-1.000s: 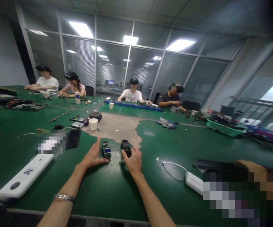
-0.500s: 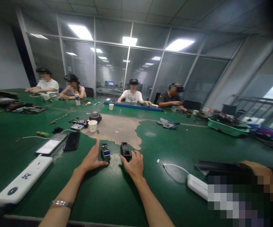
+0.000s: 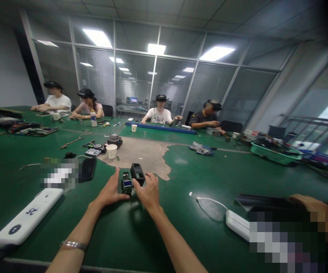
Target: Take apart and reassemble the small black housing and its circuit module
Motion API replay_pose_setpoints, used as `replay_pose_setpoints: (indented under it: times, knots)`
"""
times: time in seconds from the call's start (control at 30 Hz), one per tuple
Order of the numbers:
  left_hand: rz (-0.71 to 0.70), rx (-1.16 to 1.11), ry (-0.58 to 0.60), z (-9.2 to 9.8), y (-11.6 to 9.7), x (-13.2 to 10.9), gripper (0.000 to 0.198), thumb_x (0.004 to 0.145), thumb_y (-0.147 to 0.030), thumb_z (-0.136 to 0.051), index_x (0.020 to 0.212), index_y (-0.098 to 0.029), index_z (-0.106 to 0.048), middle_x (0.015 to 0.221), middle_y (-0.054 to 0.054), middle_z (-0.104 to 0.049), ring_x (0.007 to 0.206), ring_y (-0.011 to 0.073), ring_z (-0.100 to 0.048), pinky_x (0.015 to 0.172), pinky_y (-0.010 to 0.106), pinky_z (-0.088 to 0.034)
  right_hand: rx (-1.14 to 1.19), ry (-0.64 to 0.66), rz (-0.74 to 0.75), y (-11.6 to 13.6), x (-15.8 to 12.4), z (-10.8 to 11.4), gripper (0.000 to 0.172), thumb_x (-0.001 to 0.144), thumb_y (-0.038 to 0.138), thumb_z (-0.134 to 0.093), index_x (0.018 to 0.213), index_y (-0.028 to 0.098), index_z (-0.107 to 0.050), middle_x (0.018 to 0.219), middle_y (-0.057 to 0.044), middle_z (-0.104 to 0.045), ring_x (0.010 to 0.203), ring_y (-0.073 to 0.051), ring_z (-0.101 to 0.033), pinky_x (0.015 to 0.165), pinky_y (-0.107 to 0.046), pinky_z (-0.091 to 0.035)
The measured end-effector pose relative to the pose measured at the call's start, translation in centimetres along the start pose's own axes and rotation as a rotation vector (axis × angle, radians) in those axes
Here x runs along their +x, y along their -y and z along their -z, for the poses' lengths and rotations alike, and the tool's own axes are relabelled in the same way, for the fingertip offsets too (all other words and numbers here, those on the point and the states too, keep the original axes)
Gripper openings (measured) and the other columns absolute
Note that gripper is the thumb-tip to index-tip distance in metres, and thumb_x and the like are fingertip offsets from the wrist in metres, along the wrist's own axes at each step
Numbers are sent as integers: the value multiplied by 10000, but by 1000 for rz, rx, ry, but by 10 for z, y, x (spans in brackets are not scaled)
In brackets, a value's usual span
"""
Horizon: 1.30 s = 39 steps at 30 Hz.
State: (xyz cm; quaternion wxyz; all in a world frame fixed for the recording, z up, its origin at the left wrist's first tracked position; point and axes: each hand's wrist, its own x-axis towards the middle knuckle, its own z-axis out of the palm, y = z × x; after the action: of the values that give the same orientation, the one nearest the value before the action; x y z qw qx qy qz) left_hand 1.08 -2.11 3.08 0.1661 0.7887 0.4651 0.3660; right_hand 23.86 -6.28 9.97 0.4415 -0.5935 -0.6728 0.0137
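Observation:
My left hand (image 3: 112, 190) rests at the left of a small green circuit board assembly (image 3: 127, 182) with a blue-lit screen. Its thumb and fingers are spread wide, the thumb tip at the board's near end; I cannot tell whether it presses on it. Gripped between the thumb and fingers of my right hand (image 3: 149, 189) is a black plastic housing (image 3: 137, 172) with rectangular openings in its top. The housing stands close beside the board's right side, tilted a little. The right fingertips are partly hidden behind the housing.
On the green table (image 3: 186, 227) lie a white power strip (image 3: 32, 216), a black phone (image 3: 88, 169) and a white device with a cable (image 3: 236, 224). A paper cup (image 3: 111, 151) stands beyond my hands. Another person's hand (image 3: 311, 204) is at the right. Several people sit opposite.
My right hand has carried the black housing left and slightly away from me, closer to the circuit board. My left hand and the board have stayed in place.

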Motion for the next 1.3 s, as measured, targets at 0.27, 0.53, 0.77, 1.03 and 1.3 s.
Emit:
replay_pose_setpoints:
  times: [0.27,0.53,0.77,1.03,1.3]
  knots:
    - [-2,-44,-33,-3,3,0,1524,694,-576,-936,1682,-213,166,1742,289,-151,1598,481,-228,1257,664,-284,-59,102,-73,40,3,-24,386,881,507,-758,1025,153,-808,1199,-167,-705,1146,-321,-600,1024,-397,-469]
    - [-10,-68,-47,-6,5,1,1503,659,-472,-930,1690,-183,126,1721,291,-225,1566,500,-301,1251,677,-301,-169,257,-104,46,-3,-22,412,865,546,-750,986,157,-807,1152,-175,-703,1131,-341,-594,992,-419,-478]
    - [-53,-23,-59,-9,11,0,1402,720,-396,-849,1687,-168,141,1724,293,-211,1571,495,-291,1242,692,-306,-185,306,-106,37,-14,-19,524,834,589,-770,1106,141,-779,1243,-189,-682,1182,-348,-583,1004,-420,-470]
    - [-51,-17,-36,-8,10,0,1360,751,-325,-803,1678,-199,184,1743,270,-174,1588,466,-271,1255,675,-291,-183,266,-86,37,-16,-29,564,807,612,-790,1101,131,-779,1291,-220,-660,1221,-374,-566,1006,-466,-480]
    - [0,-4,-7,-3,3,0,1514,706,-541,-920,1674,-200,195,1733,295,-169,1592,477,-249,1259,653,-290,-55,101,-69,37,0,-25,407,903,496,-737,1075,130,-783,1231,-172,-701,1165,-314,-608,1037,-396,-472]
